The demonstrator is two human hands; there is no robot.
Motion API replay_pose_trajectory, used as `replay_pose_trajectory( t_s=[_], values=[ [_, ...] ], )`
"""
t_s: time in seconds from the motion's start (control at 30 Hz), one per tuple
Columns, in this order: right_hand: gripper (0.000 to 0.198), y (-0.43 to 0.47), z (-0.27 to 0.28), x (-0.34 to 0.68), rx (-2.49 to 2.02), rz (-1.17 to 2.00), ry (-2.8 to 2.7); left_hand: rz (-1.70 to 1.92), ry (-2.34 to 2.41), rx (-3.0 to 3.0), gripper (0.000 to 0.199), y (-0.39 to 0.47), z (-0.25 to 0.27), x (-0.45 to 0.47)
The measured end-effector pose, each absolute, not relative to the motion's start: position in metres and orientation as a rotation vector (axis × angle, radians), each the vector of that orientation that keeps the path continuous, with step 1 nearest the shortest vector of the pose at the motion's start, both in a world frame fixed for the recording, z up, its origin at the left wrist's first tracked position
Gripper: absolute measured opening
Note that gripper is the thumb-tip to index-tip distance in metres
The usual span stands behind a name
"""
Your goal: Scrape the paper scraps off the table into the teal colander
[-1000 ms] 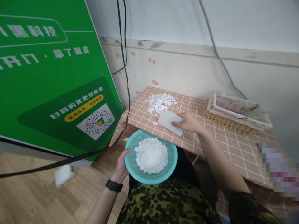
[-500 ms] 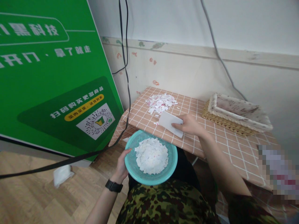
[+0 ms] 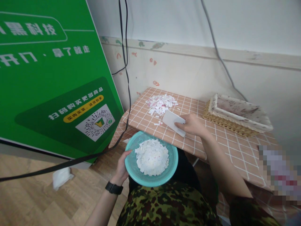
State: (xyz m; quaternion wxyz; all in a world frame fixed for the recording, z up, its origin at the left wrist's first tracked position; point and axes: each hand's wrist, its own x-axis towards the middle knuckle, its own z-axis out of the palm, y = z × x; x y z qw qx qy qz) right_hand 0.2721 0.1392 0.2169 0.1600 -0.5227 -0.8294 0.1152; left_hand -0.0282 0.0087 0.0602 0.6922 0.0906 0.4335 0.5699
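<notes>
Your left hand (image 3: 122,167) grasps the teal basket (image 3: 151,181) by its rim at lower centre while your right hand (image 3: 191,125) pinches the white card (image 3: 172,121) mid-frame, both probably light and fairly stiff, best held by rim and edge respectively.

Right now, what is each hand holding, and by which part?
The left hand holds the turquoise colander by the left side of its rim; the right hand holds the white card by its right end, thumb on top.
</notes>
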Motion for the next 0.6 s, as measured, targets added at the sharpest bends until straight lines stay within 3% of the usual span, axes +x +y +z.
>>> replay_pose_trajectory(
  t_s=[0.27,0.6],
  values=[
    [0.023,0.136,0.204,0.267,-1.453,0.428,-2.364,1.270,0.963,0.185,0.018,0.010,0.058,-0.030],
    [0.022,0.135,0.206,0.258,-1.472,0.231,-2.367,1.269,0.980,0.195,0.014,0.012,0.064,-0.032]
  ],
)
